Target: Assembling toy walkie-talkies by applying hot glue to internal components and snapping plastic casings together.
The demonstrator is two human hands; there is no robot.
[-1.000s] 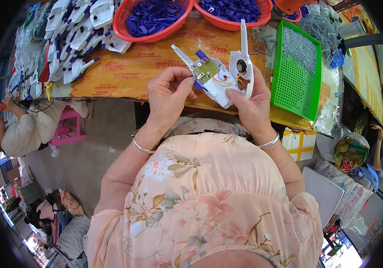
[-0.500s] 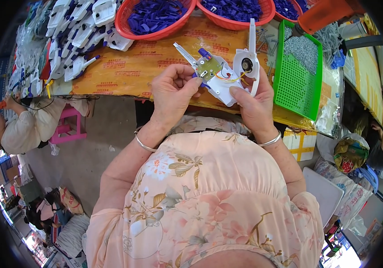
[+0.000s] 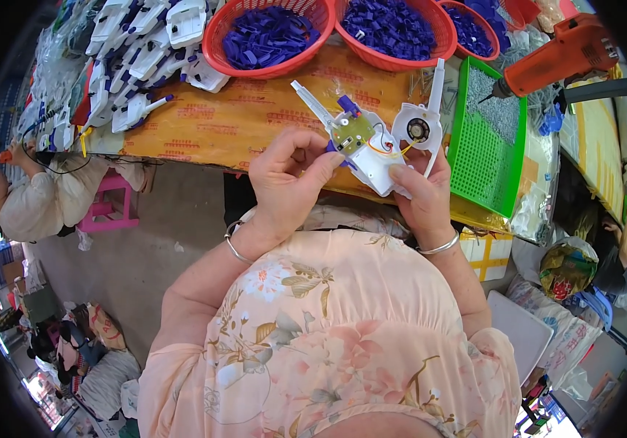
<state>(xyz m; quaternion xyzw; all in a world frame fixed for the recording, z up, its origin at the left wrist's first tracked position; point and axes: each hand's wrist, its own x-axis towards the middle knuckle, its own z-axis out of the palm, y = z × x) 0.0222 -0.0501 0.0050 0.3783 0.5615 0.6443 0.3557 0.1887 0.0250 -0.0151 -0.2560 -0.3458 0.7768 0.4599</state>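
An opened white plastic casing (image 3: 373, 169) is held up over the near edge of the table. Its left half carries a green circuit board (image 3: 350, 133) with a purple part (image 3: 348, 106) at the top. In the right half sits a round black speaker (image 3: 418, 130), joined to the board side by thin red and yellow wires. My left hand (image 3: 284, 179) is closed, its thumb and forefinger pinching a small purple plastic piece (image 3: 332, 152) at the board's left edge. My right hand (image 3: 427, 193) grips the casing's lower right, thumb on the white shell, other fingers partly hidden behind.
Red baskets of purple parts (image 3: 269, 38) stand at the back. White and purple casings (image 3: 138, 58) are heaped at the left. On the right are a green tray (image 3: 485, 171) with small screws and an orange power drill (image 3: 558, 57). Another person (image 3: 43, 201) sits at far left.
The view has shifted, so the table sits lower and more of the drill shows. The casing's speaker half now faces more upward. Both hands keep nearly the same hold.
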